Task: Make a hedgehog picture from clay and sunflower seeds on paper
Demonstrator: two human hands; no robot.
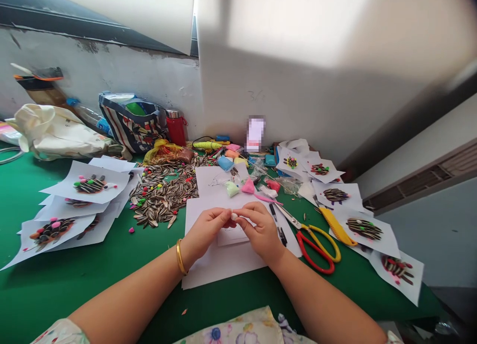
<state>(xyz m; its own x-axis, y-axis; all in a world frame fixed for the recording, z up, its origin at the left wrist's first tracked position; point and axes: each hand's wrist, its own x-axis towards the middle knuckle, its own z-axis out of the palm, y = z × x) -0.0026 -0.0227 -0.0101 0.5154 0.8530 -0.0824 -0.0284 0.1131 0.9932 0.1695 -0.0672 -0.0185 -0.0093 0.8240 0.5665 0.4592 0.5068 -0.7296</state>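
Right at the centre of the dial, just above the white sheets of paper (208,269), sat the small white ball (234,216), up at the fingertips! From three o'clock came the right hand (263,232), forefinger and thumb closed to a narrow pinch with the ball between their tips. From nine o'clock, the left hand (214,222) was bunched up tight, its fingertips right against the ball's side; whether they gripped it too, I couldn't tell. A gold bangle (181,257) circled that wrist.

Outward we went! Just beside the right hand, at three o'clock, lay a black pen (275,216), and near four the scissors (316,247), red and yellow handles spread apart. Up at twelve, a pale green packet (231,188); at one, a pink packet (248,186). Between nine and ten o'clock spread a big heap of striped seeds (164,195), dotted with bright little balls.

Wider still, seed-covered pictures overlapped in a left-hand stack (87,191) at nine, while a right-hand row of cards (372,230) curved from between one and two o'clock round towards four. At eleven, by the wall, a red bottle (176,129) stood upright beside a striped bag (128,120), all on the green table (122,279).
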